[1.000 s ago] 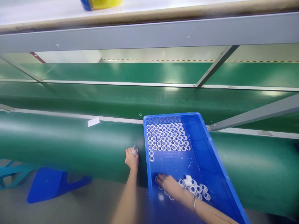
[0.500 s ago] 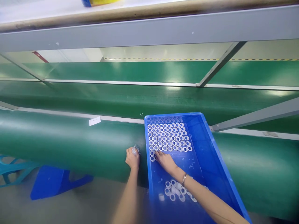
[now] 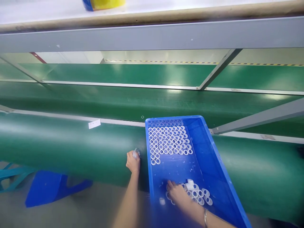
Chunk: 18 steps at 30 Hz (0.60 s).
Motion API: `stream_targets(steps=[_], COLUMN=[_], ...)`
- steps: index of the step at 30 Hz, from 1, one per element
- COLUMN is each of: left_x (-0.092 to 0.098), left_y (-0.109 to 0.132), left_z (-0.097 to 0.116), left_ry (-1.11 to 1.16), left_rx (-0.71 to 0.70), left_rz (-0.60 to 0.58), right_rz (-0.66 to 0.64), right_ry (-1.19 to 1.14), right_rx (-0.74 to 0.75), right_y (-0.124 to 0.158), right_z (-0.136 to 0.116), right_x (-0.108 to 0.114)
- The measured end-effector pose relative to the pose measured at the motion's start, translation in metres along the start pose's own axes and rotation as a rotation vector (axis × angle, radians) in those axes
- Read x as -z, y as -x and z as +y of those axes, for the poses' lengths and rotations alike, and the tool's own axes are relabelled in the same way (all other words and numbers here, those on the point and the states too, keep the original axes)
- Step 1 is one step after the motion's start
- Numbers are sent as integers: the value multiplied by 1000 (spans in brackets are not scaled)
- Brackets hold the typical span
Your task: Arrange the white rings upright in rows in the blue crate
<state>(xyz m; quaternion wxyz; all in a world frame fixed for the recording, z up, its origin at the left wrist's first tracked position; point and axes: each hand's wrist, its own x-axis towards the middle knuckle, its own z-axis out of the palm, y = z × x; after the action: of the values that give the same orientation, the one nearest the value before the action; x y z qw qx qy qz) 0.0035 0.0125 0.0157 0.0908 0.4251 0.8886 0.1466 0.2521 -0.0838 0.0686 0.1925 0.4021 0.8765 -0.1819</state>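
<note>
A blue plastic bin [image 3: 219, 155] holds several short white tube rings [image 3: 167, 137], standing on end in close rows at its far left. Nearer to me in the bin lies a loose heap of the same rings [image 3: 200, 200], some tipped over. My right hand [image 3: 177, 192], with a bracelet at the wrist, reaches into the left side of this heap; its fingers are bent down and blurred, and what they hold is hidden. Left of the bin, over the green surface, my left hand [image 3: 133, 161] is closed around a crumpled clear plastic bag [image 3: 136, 153].
A green work surface [image 3: 71, 139] runs beneath the bin, with a white paper slip [image 3: 94, 123] on it. Grey metal struts [image 3: 258, 117] and a shelf beam [image 3: 152, 34] cross ahead. Below left are a blue stool-like object [image 3: 45, 188] and a teal plastic piece [image 3: 14, 175].
My right hand has moved from the near end of the ring rows back to the loose heap. One more ring shows in the short rows. My left hand has stayed in place.
</note>
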Motion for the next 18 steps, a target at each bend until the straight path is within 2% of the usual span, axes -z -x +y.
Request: stream_targets(steps=[2,8,11,14,18], left_x=[0,0,-1,-1,-1], left_y=[0,0,-1,-1,-1], left_z=[-1,-2,-2,-2,-1], left_ry=[-1,-3,-3,-1,2], left_rx=[-4,-11,-9,-11,-13], left_rz=[0,1,5,6,4], right_rz=[-1,77,109,144,147], right_ry=[31,28,7,-11,-43], right_rx=[-28,-102,-104,-119,-18], right_y=[-13,-70,-87,-77,-30], right_z=[4,43,53,58,60], right_x=[7,59,74,74,59])
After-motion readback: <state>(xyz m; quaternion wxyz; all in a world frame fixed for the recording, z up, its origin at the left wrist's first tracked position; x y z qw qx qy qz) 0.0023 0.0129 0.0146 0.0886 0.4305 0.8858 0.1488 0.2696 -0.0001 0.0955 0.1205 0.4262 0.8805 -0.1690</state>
